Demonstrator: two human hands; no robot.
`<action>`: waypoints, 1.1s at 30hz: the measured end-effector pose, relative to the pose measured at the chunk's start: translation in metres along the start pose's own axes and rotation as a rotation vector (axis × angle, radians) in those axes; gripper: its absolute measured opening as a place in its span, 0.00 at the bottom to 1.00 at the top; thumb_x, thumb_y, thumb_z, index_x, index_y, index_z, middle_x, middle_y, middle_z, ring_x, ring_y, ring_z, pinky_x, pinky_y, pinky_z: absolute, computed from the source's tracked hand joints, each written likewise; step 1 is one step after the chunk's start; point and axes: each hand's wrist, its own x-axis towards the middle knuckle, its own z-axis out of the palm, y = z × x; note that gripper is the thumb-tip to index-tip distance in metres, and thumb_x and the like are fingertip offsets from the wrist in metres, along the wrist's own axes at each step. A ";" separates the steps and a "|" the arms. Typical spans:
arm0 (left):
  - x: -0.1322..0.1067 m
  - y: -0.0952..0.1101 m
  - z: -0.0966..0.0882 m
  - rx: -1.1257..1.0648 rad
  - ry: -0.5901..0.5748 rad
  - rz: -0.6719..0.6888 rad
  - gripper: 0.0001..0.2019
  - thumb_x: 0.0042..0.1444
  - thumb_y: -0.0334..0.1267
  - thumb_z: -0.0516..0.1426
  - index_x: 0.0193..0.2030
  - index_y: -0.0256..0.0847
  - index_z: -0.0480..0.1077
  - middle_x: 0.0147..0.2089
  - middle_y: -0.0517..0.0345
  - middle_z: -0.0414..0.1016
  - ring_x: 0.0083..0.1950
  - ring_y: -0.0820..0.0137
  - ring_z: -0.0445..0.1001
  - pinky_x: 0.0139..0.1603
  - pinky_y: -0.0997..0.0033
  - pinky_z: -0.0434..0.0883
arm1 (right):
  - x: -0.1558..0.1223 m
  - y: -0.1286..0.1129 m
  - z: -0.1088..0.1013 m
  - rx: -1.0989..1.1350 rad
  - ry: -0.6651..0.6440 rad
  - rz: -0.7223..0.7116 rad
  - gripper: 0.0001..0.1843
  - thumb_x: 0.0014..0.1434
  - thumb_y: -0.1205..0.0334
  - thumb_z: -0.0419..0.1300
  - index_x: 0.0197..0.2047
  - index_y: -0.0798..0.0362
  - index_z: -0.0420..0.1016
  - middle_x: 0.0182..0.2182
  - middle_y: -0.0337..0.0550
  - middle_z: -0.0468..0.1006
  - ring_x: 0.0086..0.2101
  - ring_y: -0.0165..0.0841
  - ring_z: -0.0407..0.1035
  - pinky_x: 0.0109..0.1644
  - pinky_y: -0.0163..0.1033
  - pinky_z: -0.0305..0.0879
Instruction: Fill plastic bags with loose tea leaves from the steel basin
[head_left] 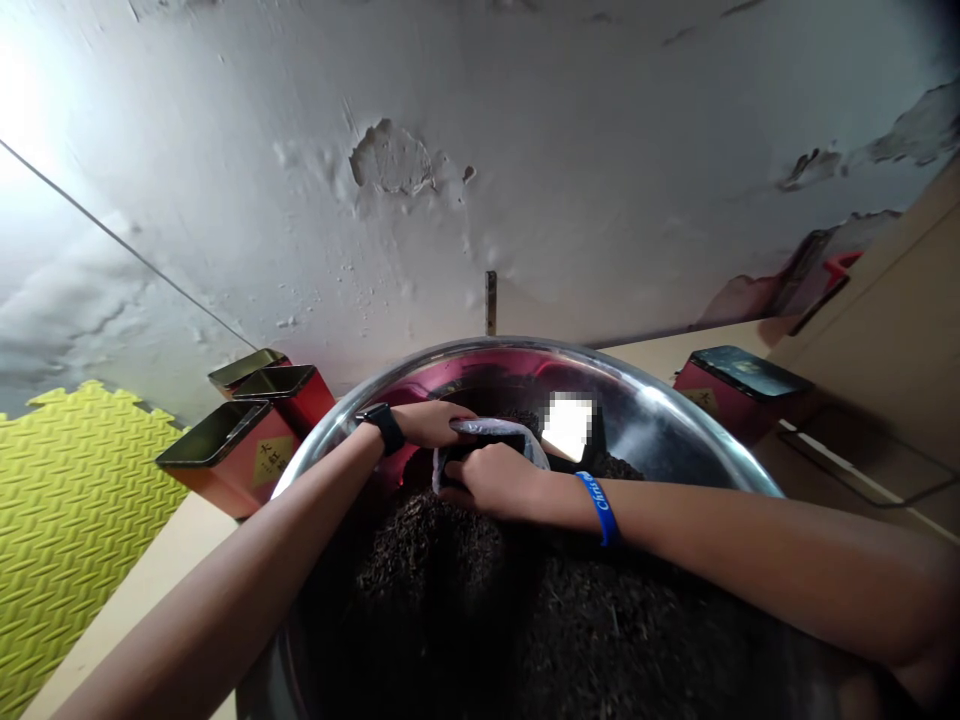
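Note:
A large metal basin (739,450) holds a heap of dark, dry loose tea leaves (600,620). Inside it, near the far side, is a pale plastic bag (499,427) with its mouth spread and a dark inside. My left hand (431,425), with a black watch at the wrist, is closed at the bag's far left rim; its fingertips are partly hidden. My right hand (495,480), below a blue wristband, curls over the near side of the bag's mouth. Something red (405,468) shows under my left hand.
Several red tins stand around: open ones (225,440) left of the basin, another tin (739,385) right. Within the basin lies a bright, pixelated object (568,428). A yellow foam mat (75,540) is at left; a peeling wall (562,180) rises behind.

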 end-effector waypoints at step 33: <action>0.003 -0.029 -0.013 0.147 0.129 -0.297 0.20 0.53 0.50 0.47 0.29 0.37 0.71 0.26 0.56 0.71 0.25 0.73 0.64 0.26 0.74 0.56 | -0.022 -0.044 0.007 0.209 -0.685 -0.475 0.35 0.48 0.38 0.51 0.47 0.59 0.69 0.38 0.53 0.72 0.28 0.34 0.66 0.23 0.36 0.55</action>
